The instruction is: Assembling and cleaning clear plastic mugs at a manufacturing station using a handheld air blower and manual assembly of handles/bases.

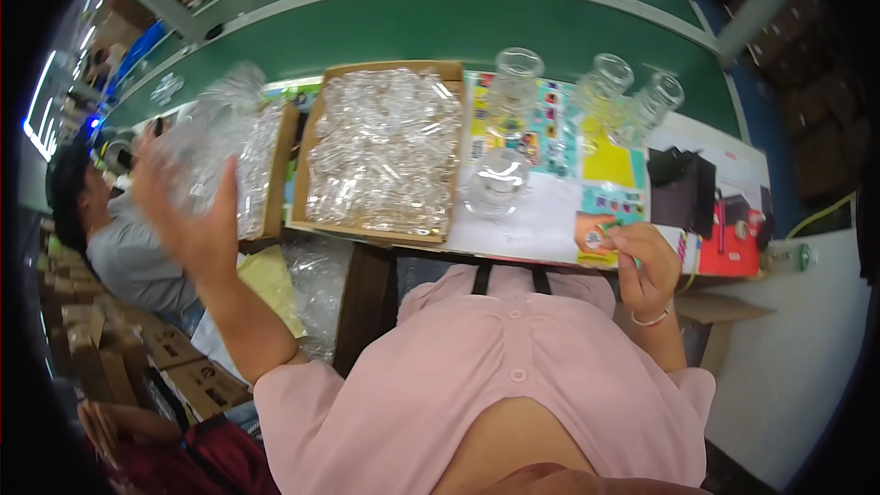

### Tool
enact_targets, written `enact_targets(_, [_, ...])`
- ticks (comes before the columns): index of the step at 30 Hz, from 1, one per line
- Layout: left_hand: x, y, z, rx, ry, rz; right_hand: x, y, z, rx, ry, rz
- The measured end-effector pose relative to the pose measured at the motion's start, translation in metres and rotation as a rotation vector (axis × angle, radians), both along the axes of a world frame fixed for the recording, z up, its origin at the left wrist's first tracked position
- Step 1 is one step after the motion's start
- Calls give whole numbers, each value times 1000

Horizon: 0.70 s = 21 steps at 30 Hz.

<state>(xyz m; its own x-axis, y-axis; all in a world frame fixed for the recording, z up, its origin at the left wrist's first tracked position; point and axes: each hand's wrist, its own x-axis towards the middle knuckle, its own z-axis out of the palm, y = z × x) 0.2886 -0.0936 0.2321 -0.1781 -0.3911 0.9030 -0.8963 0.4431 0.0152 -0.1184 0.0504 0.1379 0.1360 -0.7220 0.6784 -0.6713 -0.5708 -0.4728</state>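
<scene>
My left hand (188,220) is raised at the left, blurred by motion. Its thumb and fingers are wrapped around a clear glass vessel (203,151), also smeared. Near the front edge of the table, my right hand (649,261) pinches a small green piece (611,227), too small to name exactly. Beyond that hand, a clear glass vase (500,183) stands on white paper, with another flared vase (515,82) behind it. Two more vases, one (605,82) upright and one (658,101) leaning in view, stand farther right.
An open cardboard box (456,156) full of clear wrapped glass pieces lies mid-table; a second box (282,170) stands left of it. Dark folded material (680,185) and a red sheet (733,252) lie at right. A co-worker in a grey shirt (142,252) sits at left.
</scene>
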Motion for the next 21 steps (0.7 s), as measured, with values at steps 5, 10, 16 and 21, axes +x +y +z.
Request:
enact_targets(5, [-92,65,6,-238,-189,-362,6,-4,3,388,-902,374])
enact_targets(10, [-181,58,-78,-363,-306,-1236,25,-7,19,352,-1418,527])
enact_targets(16, [-205,50,-124,-53,-363,-1229,-6,-17,22,306,-1249,311])
enact_targets(21, [-195,43,-118,165,-189,-1080,-24,-15,24,161,-1016,278])
